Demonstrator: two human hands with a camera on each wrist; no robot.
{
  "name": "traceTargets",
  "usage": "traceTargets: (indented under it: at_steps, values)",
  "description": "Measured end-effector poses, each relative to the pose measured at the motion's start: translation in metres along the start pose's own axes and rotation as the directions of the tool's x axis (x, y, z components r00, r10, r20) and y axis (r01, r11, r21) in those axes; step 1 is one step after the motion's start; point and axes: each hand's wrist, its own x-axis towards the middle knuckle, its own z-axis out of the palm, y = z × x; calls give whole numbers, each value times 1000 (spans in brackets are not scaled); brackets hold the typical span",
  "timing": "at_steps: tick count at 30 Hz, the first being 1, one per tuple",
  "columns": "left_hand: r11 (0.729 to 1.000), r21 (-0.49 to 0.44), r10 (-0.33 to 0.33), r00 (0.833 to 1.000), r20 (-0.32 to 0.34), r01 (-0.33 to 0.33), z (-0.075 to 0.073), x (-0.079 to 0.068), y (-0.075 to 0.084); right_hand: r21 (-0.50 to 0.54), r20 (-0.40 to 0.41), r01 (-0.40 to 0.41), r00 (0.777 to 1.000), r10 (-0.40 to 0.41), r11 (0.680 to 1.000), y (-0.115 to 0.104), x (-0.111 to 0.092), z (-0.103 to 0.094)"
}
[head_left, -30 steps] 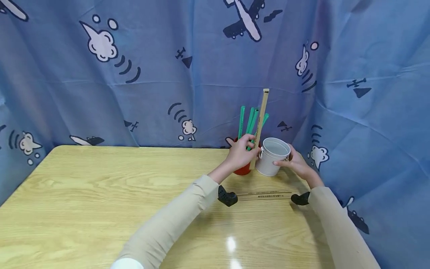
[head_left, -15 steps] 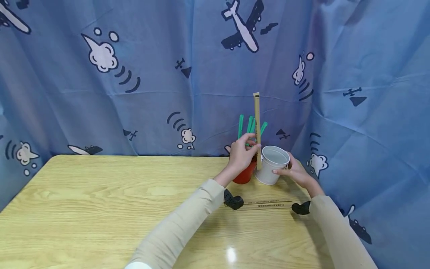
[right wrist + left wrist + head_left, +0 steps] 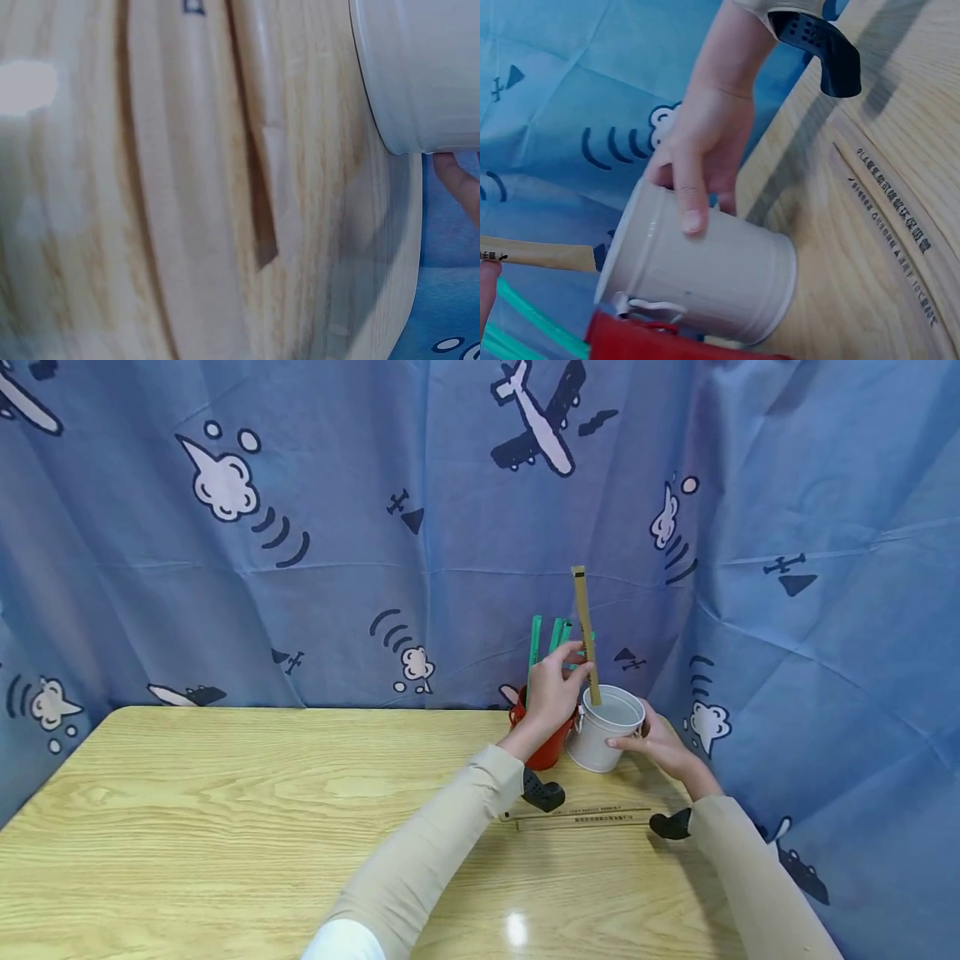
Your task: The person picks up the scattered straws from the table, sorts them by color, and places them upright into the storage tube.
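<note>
My left hand pinches a brown paper-wrapped straw between thumb and fingers, nearly upright. The straw's lower end is at the mouth of a white bucket, overlapping its rim in the head view. My right hand grips that bucket from the right, its thumb along the near wall. Left of it stands a red bucket with several green-wrapped straws sticking up, partly hidden behind my left hand.
Two more brown-wrapped straws lie on the wooden table in front of the buckets. A blue patterned curtain hangs close behind and to the right. Black wrist mounts stick out below my sleeves.
My left hand has moved the brown straw right and up, from in front of the buckets to the white bucket's mouth. The right hand stays on the white bucket.
</note>
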Motion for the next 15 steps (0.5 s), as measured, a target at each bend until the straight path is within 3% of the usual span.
traceTargets:
  at_steps: [6,15]
  values:
    - [999,38,-37,999,35,35,14,-4,-11,18,3,-10,1000,10,1000,0,-1,2]
    - [987,151,-68,993,92,53,22,-10,-21,12,8,-9,1000,9,1000,2,-1,1]
